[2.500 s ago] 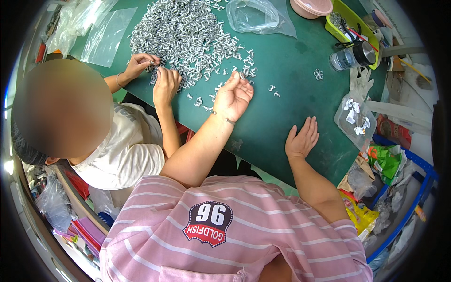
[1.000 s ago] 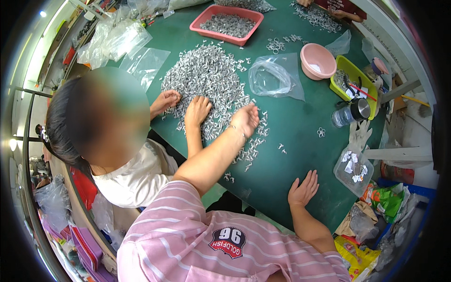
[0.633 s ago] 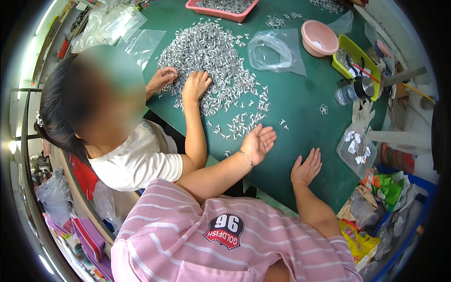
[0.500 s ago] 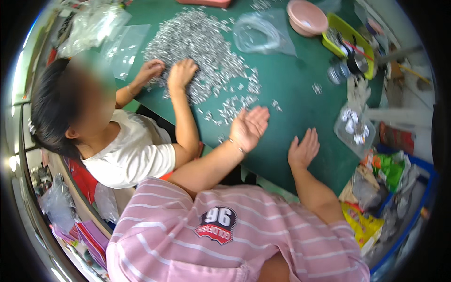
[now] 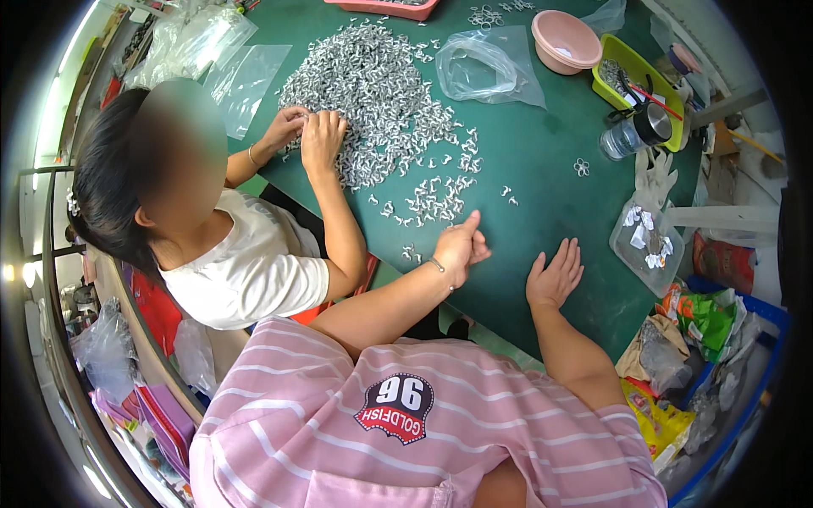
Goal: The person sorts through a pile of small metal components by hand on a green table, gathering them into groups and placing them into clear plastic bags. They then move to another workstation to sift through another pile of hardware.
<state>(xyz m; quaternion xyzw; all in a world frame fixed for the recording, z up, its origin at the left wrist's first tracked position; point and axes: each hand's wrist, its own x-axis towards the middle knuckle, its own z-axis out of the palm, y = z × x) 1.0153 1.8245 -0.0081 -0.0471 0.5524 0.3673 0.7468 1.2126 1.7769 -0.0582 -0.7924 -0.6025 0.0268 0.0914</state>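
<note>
My left hand point(image 5: 461, 251) is just above the green table's near edge, turned on its side. One finger points out, the others are loosely bent, and nothing shows in it. Close beyond it lies a loose group of small silver metal pieces point(image 5: 440, 200), curved like little hooks. Flat on the tabletop rests my right hand point(image 5: 555, 275), its fingers stretched out and touching no piece. A large heap of the same silver pieces point(image 5: 364, 93) covers the table's far left part. At the heap's left edge, a co-worker's two hands point(image 5: 315, 135) are close together; what they hold is too small to tell.
Clear plastic bags point(image 5: 491, 68), a pink bowl point(image 5: 566, 42) and a yellow-green basket point(image 5: 669, 114) stand farther back. A clear bottle point(image 5: 631, 135) and a plastic tub point(image 5: 648, 245) with white scraps are at the right. The co-worker point(image 5: 246, 262) sits close on my left.
My left hand has turned from palm up to its side, its fingers bending. My right hand stays flat on the table. The co-worker's hands have come closer together.
</note>
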